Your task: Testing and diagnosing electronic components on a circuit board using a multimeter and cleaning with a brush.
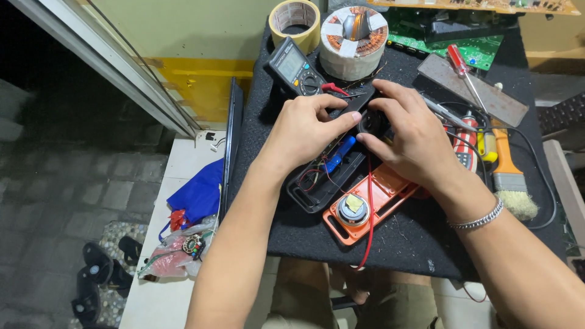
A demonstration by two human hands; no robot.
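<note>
Both hands meeting over a small black round part [373, 123], held just above the open black casing half [323, 176] at mid-counter. Left hand [304, 131]: grip pressed together, thumb and forefinger pinching the part's left edge. Right hand [411, 137]: fingers spread and curled over the part from the right and above, thumb tip touching its lower edge; silver bracelet [478, 218] at the wrist.

Thin red and black leads running from the part down into the casing; one long red wire [369, 213] trailing over the orange casing half [372, 204] and off the counter's near edge. Blue component [340, 153] inside the black half. Round metal disc with yellow patch [353, 207] seated in the orange half.

Around: multimeter [297, 67] behind the left hand, its red probe [334, 89] just beside the knuckles. Tape roll [295, 21] and copper-wound coil [353, 36] at the back. Red-handled screwdriver [460, 67] on a grey plate [481, 91], orange-handled brush [509, 173] to the right, green circuit board [469, 49] far right corner.

Risks, as judged: thin leads likely to tear from their joints if the part gets lifted or twisted far. Hanging red wire apt to snag on a knee or forearm and drag the orange half off the black counter [292, 234]. Part itself mostly hidden by fingers, so exact seating not readable.
</note>
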